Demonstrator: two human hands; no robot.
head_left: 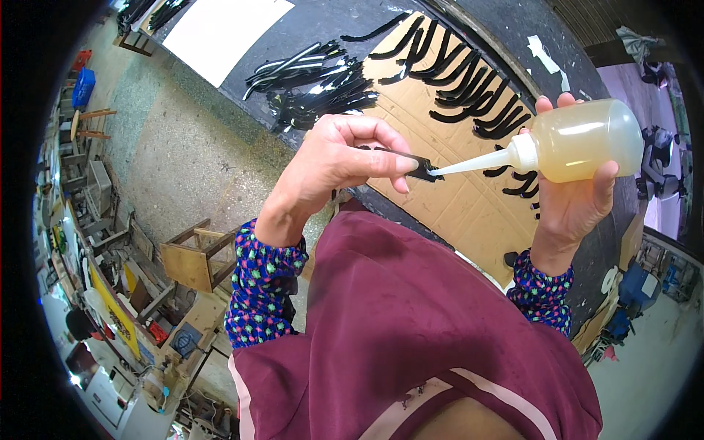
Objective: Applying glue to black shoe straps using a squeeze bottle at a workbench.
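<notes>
My left hand (341,158) pinches a black strip (424,170) between thumb and fingers, its end pointing right. In my right hand (576,202) lies a squeeze bottle (587,139) of clear yellowish liquid, held on its side. The bottle's long white nozzle (480,161) meets the end of the strip. Below both hands, a cardboard sheet (469,213) lies on the dark table, with rows of black curved strips (462,81) along its far side. A heap of loose black strips (323,81) lies to the left of those rows.
The dark table (491,18) runs diagonally, with a white sheet (224,37) at its far left and white scraps (546,59) at its far right. On the floor to the left stands a wooden stool (194,257), near cluttered shelves. A blue machine (639,286) is at the right.
</notes>
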